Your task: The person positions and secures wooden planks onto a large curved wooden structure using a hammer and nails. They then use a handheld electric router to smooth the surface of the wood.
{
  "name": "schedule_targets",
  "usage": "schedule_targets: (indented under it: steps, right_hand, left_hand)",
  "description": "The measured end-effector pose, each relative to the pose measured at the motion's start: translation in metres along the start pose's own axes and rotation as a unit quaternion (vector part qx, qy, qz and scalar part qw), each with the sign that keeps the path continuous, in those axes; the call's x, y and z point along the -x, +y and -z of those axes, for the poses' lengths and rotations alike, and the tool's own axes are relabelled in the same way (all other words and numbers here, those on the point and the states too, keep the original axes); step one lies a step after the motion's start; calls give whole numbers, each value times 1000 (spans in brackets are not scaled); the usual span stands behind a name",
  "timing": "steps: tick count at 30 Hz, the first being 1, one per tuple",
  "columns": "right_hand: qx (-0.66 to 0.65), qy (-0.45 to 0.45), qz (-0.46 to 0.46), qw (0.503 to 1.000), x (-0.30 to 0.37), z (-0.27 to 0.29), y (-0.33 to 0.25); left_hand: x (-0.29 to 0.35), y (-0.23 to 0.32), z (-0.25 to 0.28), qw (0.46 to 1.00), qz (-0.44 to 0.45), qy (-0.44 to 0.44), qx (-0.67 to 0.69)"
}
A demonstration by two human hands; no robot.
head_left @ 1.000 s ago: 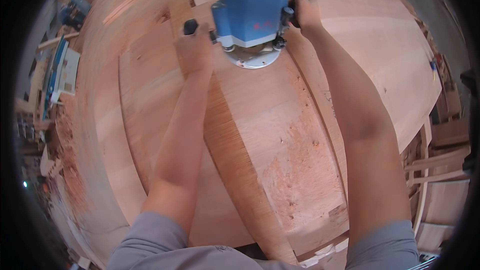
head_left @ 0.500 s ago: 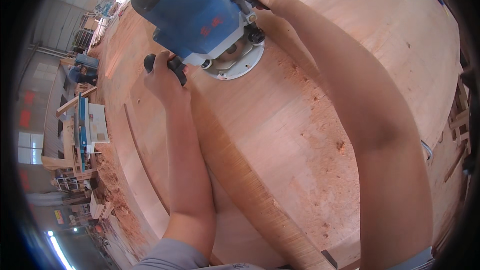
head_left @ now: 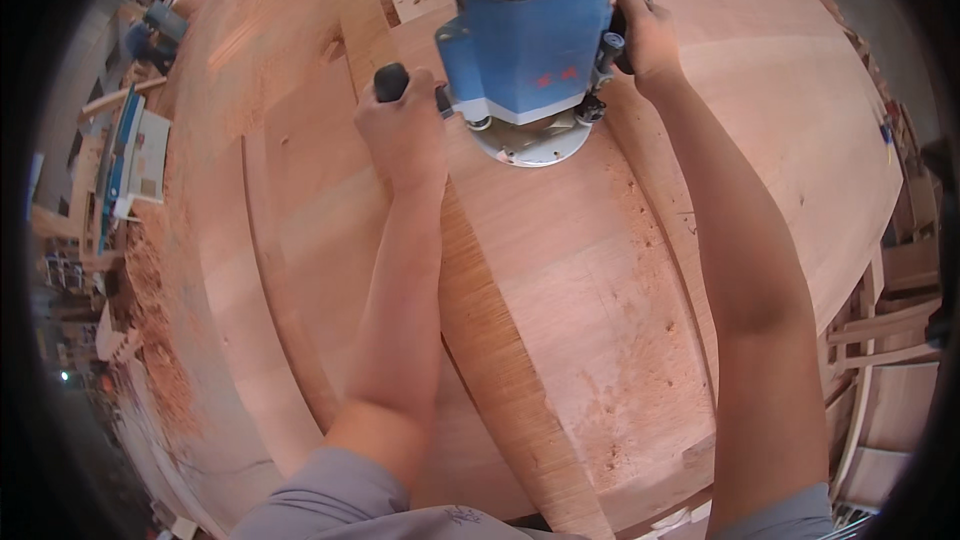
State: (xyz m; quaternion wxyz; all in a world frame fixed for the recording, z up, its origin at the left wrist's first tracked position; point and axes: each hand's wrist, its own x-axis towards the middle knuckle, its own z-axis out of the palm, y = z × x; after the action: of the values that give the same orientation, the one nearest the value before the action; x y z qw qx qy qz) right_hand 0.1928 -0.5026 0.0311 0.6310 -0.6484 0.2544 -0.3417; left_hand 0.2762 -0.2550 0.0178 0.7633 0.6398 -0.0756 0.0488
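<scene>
A blue and black plunge router [head_left: 520,50] stands on the wood panel [head_left: 560,270] at the top middle, its round pale base plate [head_left: 540,150] resting on the surface. My left hand [head_left: 402,130] is closed round the black knob handle on its left side. On the other side, my right hand [head_left: 652,38] grips the right handle, partly hidden behind the motor body. Both arms reach forward, nearly straight. A long brown wooden strip [head_left: 490,310] runs from below the router toward me, between my arms. The cutter is hidden under the base.
Reddish sawdust [head_left: 620,390] lies along the panel's right part and heaps up on the floor at left. A thin curved strip [head_left: 262,270] lies left of my left arm. A blue and white machine [head_left: 135,160] stands at far left; wooden frame pieces [head_left: 890,330] are at right.
My view has turned, so the router and both hands appear further right and the router more upright. Both hands have kept hold of its handles.
</scene>
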Motion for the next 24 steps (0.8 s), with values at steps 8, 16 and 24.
schedule_targets:
  steps: [8,16,24]
  right_hand:
    - [-6,-4,-57,998,4,-4,-12]
    - [-12,-13,-51,999,0,-3,-12]
    - [-11,-9,-59,998,4,-1,-12]
  left_hand:
    - [0,3,2,996,8,14,-82]
    - [-2,3,1,995,-23,12,-95]
    - [3,5,-1,997,-26,22,-67]
